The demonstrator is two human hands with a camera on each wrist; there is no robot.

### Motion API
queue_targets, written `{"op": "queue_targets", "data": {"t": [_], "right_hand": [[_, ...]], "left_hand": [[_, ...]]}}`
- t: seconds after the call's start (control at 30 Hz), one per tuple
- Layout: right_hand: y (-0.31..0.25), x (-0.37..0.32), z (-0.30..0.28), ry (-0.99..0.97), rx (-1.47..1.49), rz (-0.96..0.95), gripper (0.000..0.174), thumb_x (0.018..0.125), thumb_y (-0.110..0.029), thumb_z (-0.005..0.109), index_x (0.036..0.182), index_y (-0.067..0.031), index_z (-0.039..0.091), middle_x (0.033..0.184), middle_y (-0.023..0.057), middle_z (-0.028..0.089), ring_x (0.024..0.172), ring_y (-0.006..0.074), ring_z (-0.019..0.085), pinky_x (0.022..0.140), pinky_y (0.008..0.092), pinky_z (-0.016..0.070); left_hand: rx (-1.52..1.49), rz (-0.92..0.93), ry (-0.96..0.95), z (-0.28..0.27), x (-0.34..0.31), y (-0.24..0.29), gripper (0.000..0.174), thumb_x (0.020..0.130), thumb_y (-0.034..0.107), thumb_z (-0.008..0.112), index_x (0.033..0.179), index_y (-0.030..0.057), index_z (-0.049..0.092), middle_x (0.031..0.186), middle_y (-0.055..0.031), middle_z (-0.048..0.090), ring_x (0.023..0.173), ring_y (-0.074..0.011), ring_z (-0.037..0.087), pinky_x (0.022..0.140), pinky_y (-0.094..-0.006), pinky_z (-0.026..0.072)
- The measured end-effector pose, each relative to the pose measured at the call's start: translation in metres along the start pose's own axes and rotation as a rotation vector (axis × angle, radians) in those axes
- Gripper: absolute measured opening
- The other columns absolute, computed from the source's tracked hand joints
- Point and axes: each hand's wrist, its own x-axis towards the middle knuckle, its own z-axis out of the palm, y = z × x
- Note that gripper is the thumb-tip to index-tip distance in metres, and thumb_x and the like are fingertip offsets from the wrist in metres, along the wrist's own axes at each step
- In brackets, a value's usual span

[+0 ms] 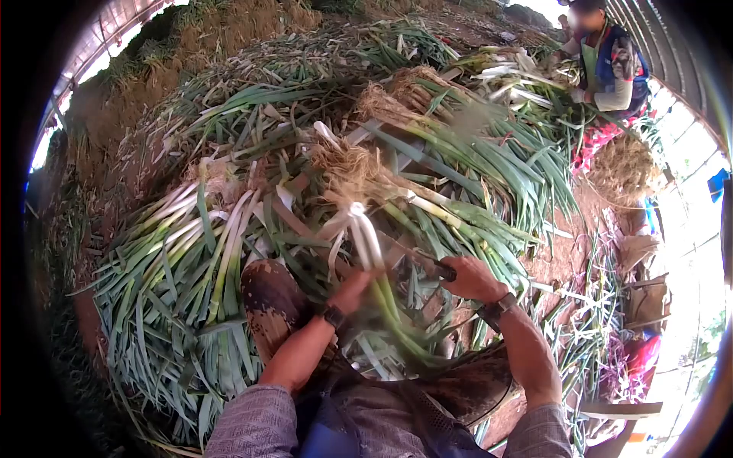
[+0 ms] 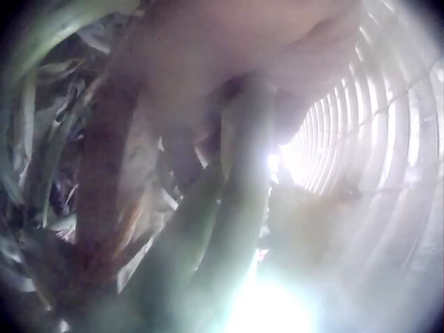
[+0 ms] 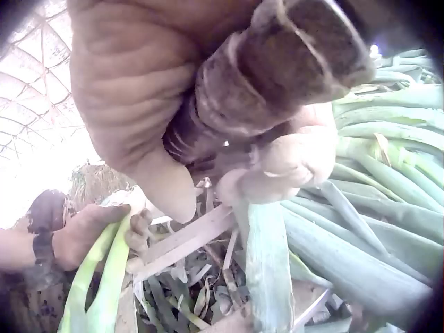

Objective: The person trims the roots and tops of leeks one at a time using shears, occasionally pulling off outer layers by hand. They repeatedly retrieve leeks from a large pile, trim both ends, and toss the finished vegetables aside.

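Observation:
My left hand (image 1: 353,290) grips a pair of leeks (image 1: 368,243) around their pale stems. Their white ends point away from me, and the green leaves trail down over my lap. In the right wrist view the left hand (image 3: 90,236) has its fingers curled around the green stems. My right hand (image 1: 472,279) holds a knife by its dark, wrapped handle (image 3: 270,69). The knife's thin blade (image 1: 403,248) reaches left toward the leeks and is blurred. The left wrist view shows the leek stems (image 2: 229,208) close up below the left hand (image 2: 236,48).
A heap of leeks (image 1: 183,290) lies at my left, and another pile (image 1: 489,168) spreads at the right. Dry roots (image 1: 343,172) bunch up straight ahead. At the far right another person (image 1: 611,69) is among more leeks. Scraps of leaf (image 1: 588,305) litter the ground.

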Motion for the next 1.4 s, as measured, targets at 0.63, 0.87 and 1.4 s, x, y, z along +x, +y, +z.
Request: {"op": "queue_targets", "data": {"t": [0.63,0.87,1.4], "right_hand": [[-0.027,-0.046,-0.006,0.138,0.028,-0.117,0.025,0.078,-0.02,0.07,0.1,-0.0085,0.068,0.075,0.0157,0.066,0.073,0.0374,0.064,0.065,0.0455,0.0505],[-0.027,-0.051,0.004,0.012,0.068,-0.196,0.037,0.076,-0.021,0.073,0.11,-0.0084,0.068,0.079,0.0154,0.069,0.072,0.0363,0.066,0.067,0.043,0.0525],[-0.021,-0.068,-0.027,0.03,0.185,0.163,0.033,0.075,-0.02,0.074,0.105,-0.0069,0.067,0.077,0.0141,0.066,0.07,0.0282,0.064,0.066,0.0372,0.0499]], "left_hand": [[0.014,0.27,0.219,0.014,-0.016,-0.041,0.018,0.087,0.011,0.069,0.1,0.0023,0.06,0.082,-0.0063,0.066,0.073,-0.0193,0.067,0.065,-0.0329,0.0551],[0.179,0.435,0.658,-0.018,0.011,-0.012,0.02,0.088,0.018,0.068,0.094,0.0009,0.059,0.08,-0.0034,0.06,0.063,-0.0139,0.056,0.056,-0.0312,0.0459],[0.898,1.463,0.923,-0.005,-0.262,0.458,0.04,0.093,0.039,0.062,0.099,-0.0008,0.061,0.078,-0.0114,0.065,0.059,-0.0185,0.063,0.05,-0.0315,0.0552]]}}
